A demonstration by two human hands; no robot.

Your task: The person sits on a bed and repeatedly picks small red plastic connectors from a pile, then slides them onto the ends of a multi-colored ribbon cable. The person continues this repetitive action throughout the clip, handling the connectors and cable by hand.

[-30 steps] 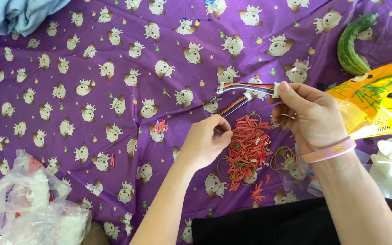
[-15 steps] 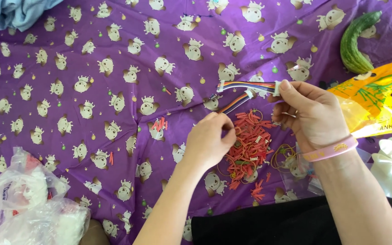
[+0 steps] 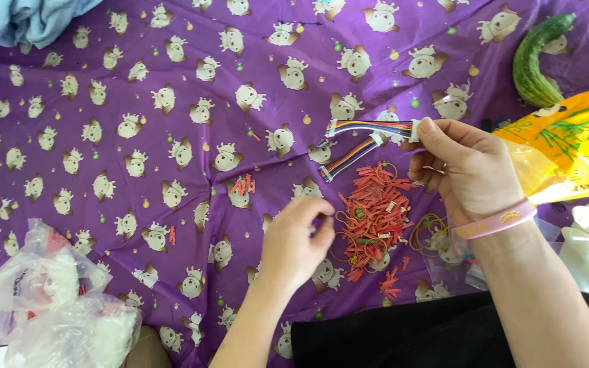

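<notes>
Two bare hands work near the middle of the frame. The right hand (image 3: 468,174), with a pink wristband (image 3: 493,222), pinches the white-plugged ends of two multicoloured ribbon cables (image 3: 369,127) between thumb and fingers; the cables reach left from it, one level, one slanting down towards the cloth. The left hand (image 3: 294,240) hovers lower, fingers curled in with thumb and fingertips nearly meeting; whether it holds anything I cannot tell. Between the hands lies a pile of small red pieces (image 3: 371,218), with thin rubber bands looped at its edges and a few red bits (image 3: 243,185) scattered to the left.

A yellow plastic bag (image 3: 574,153) lies just right of the right hand, and a curved green cucumber (image 3: 534,61) sits in the upper right corner. Crinkled clear plastic bags (image 3: 49,307) fill the lower left. Light blue fabric (image 3: 25,20) is bunched at the upper left. Everything rests on a purple cloth (image 3: 138,82) printed with cartoon animals, slightly wrinkled, with much of its upper left bare. Black fabric (image 3: 403,341) crosses the bottom edge.
</notes>
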